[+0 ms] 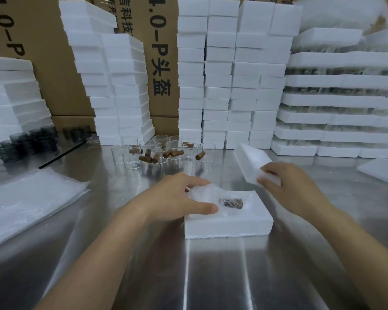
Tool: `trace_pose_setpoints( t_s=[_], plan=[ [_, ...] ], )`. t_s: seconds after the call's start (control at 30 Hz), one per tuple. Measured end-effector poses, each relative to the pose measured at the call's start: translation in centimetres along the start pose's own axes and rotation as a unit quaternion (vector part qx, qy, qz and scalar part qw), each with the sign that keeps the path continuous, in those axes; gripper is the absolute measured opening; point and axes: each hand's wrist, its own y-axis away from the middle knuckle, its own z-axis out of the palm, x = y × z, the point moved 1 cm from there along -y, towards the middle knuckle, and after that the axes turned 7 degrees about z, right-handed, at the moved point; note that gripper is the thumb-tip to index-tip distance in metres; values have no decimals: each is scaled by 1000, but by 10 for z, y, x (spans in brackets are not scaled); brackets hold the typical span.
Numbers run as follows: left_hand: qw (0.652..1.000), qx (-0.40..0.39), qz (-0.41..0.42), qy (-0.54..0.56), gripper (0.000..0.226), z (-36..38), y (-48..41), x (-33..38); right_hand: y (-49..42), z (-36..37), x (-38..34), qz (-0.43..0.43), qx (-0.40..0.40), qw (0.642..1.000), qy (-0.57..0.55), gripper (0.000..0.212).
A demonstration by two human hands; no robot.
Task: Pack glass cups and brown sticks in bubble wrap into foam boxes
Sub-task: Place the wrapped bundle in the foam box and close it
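Head view, left hand [177, 198] pinching wrapped bundle [207, 194] in box [229, 227], right hand [293, 186] gripping lid [251, 159]

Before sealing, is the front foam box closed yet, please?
Open: the foam box shows the wrapped bundle inside; right hand holds lid aside.

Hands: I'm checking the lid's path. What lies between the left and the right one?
Head view: a bubble-wrapped bundle with a brown stick, in the open foam box. Left hand holds it; right hand grips the foam lid.
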Motion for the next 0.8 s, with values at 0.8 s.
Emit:
trace_pose_setpoints(
  t_s=[0.8],
  plan=[
    [899, 204, 110, 371, 107, -19, -3, 5, 10, -29, -53, 112, -131, 784, -596, 34]
  ],
)
